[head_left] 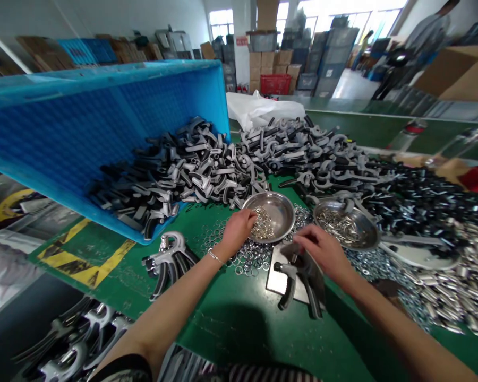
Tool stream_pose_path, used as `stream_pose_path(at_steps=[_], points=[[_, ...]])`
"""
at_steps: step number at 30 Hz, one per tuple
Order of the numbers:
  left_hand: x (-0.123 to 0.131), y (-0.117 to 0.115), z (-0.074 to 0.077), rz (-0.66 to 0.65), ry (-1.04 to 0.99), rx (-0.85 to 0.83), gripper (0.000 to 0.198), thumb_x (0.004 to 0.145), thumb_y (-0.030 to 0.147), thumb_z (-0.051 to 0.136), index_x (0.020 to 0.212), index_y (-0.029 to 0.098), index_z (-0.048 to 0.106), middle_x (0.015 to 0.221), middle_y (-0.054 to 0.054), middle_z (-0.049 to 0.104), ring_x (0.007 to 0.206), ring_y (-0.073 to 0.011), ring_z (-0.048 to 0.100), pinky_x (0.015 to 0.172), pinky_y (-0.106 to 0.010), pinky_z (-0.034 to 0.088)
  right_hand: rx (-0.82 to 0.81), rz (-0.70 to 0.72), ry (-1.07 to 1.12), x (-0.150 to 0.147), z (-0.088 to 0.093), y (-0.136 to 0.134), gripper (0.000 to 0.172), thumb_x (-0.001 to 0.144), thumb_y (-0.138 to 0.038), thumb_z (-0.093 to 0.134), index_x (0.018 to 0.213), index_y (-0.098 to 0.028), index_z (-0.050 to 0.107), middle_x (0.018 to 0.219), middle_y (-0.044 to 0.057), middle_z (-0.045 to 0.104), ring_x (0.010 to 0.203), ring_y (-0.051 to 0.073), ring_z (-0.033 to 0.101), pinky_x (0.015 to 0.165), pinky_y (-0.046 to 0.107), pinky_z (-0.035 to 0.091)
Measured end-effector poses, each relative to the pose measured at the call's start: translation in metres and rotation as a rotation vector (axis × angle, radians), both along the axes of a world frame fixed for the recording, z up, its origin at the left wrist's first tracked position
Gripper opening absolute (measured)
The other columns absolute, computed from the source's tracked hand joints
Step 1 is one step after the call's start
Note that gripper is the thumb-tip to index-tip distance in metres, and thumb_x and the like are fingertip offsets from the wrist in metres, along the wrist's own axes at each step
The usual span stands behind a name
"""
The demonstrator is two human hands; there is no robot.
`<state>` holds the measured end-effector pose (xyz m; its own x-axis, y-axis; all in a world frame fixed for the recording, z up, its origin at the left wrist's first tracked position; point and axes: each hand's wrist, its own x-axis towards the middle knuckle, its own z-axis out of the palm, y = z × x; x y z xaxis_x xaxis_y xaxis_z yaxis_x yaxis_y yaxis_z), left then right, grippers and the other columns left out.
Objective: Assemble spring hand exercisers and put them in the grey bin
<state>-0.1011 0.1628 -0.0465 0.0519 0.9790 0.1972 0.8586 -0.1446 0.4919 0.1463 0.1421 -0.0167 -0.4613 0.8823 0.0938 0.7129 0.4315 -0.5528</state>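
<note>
My left hand (pixel 237 231) is pinched over the left rim of a round metal bowl (pixel 283 209) with small brass-coloured nuts (pixel 263 225) in it. Whatever sits between those fingertips is too small to make out. My right hand (pixel 322 249) is closed at the top of a grey and black hand grip (pixel 289 281), whose two handles point towards me. Under the grip lies a shiny metal plate (pixel 276 278). Loose metal rings (pixel 249 260) are spread between the bowl and the plate.
A blue crate (pixel 115 106) on its side spills grey handles (pixel 211 170) onto the green table. Another bowl (pixel 368 233) holds small pins. Black parts (pixel 418 196) and silver cylinders (pixel 454 286) are heaped right. Assembled grips (pixel 171 260) lie left. A person (pixel 426 40) is in the background.
</note>
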Motion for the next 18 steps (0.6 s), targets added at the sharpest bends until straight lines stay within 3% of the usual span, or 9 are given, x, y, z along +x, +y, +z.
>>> stream_pose_path(at_steps=[4,7,11,14,18], points=[[0.023,-0.034,0.007,-0.115,-0.468,-0.037,0.012,0.096,0.026,0.057,0.098,0.017,0.066,0.096,-0.003,0.072,0.087,-0.0144,0.066,0.080,-0.025,0.051,0.015,-0.042,0.134,0.042,-0.034,-0.047,0.020,0.098,-0.035,0.053,0.090,-0.021,0.066,0.089,0.006,0.072,0.084,0.022,0.067,0.079,0.037,0.053],[0.052,-0.063,0.008,-0.244,-0.572,-0.115,0.012,0.096,0.027,0.058,0.095,0.018,0.067,0.091,-0.001,0.071,0.085,-0.0146,0.065,0.080,-0.026,0.050,0.102,0.053,0.104,0.042,-0.049,-0.059,0.018,0.099,-0.031,0.051,0.096,-0.020,0.065,0.097,0.009,0.070,0.095,0.024,0.063,0.089,0.042,0.050],[0.079,-0.084,0.002,-0.347,-0.283,-0.098,0.013,0.098,0.025,0.056,0.095,0.018,0.067,0.097,-0.003,0.070,0.096,-0.0180,0.062,0.090,-0.031,0.045,0.176,0.113,-0.030,0.036,-0.055,-0.056,0.023,0.102,-0.025,0.044,0.097,-0.016,0.064,0.095,0.012,0.067,0.095,0.027,0.060,0.086,0.043,0.051],[0.089,-0.085,-0.006,-0.354,-0.009,-0.054,0.016,0.099,0.026,0.054,0.094,0.016,0.066,0.097,-0.005,0.068,0.098,-0.0215,0.060,0.093,-0.037,0.043,0.273,0.135,-0.118,0.037,-0.060,-0.053,0.026,0.102,-0.025,0.043,0.096,-0.012,0.064,0.092,0.013,0.065,0.090,0.027,0.060,0.082,0.043,0.054],[0.096,-0.084,-0.016,-0.399,0.212,0.053,0.019,0.101,0.026,0.049,0.096,0.016,0.065,0.096,-0.006,0.066,0.097,-0.0234,0.058,0.094,-0.041,0.042,0.364,0.191,-0.177,0.041,-0.065,-0.060,0.023,0.100,-0.018,0.045,0.098,-0.009,0.066,0.094,0.015,0.066,0.090,0.027,0.060,0.079,0.042,0.056]])
